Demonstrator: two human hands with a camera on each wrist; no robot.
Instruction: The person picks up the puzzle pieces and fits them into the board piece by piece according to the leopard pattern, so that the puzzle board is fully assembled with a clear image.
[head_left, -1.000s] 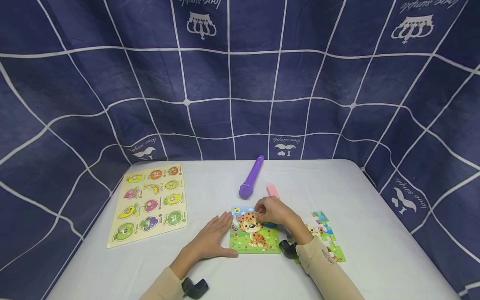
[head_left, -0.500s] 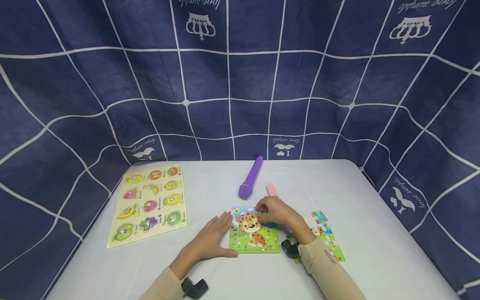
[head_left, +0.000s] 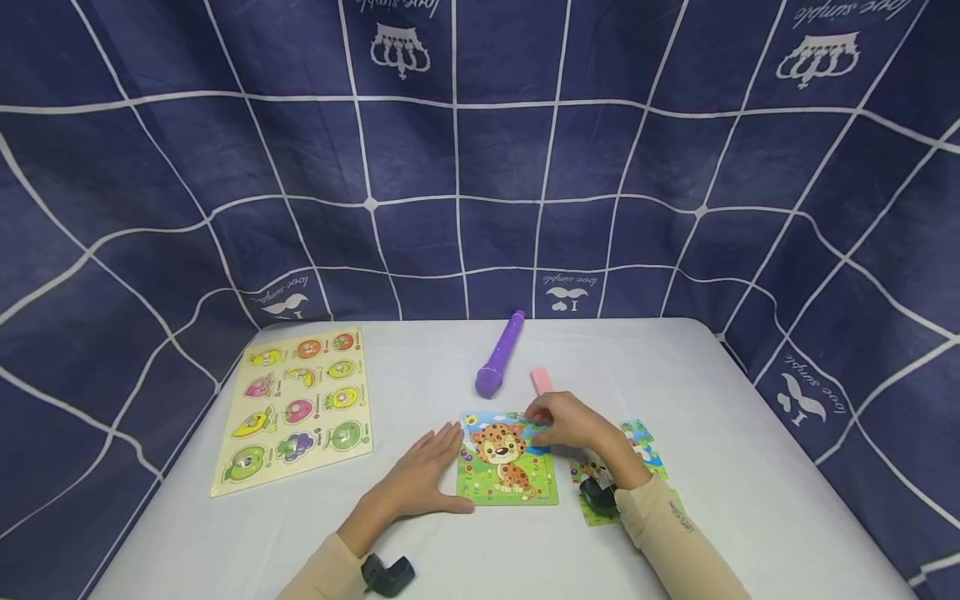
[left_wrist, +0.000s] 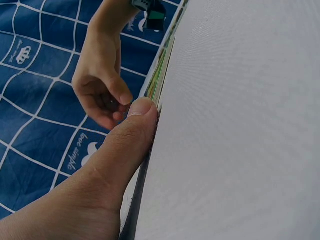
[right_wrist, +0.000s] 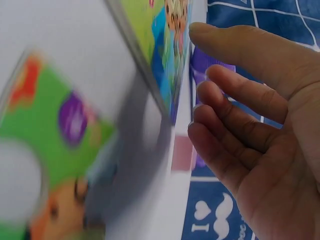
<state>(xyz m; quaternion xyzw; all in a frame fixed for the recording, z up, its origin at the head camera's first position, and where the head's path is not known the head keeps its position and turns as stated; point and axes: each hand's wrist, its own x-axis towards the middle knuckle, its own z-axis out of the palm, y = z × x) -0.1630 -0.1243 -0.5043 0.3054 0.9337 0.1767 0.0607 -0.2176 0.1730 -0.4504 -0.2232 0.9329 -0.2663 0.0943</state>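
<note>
Puzzle (head_left: pixel 506 468) lies between two hands: left hand (head_left: pixel 422 477) straight-fingered at its left edge, thumb spread; right hand (head_left: pixel 573 421), fingers loosely bent, by its far right corner. The table (head_left: pixel 420 379) also bears one microphone (head_left: pixel 501 354), one pink block (head_left: pixel 540 381), one twelve-fruit board (head_left: pixel 318 423) and half-hidden, uncountable pieces (head_left: pixel 637 431).

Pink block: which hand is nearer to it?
Right. The right hand is just on the person's side of the pink block; the left hand is farther off, at the left edge of the leopard puzzle.
</note>
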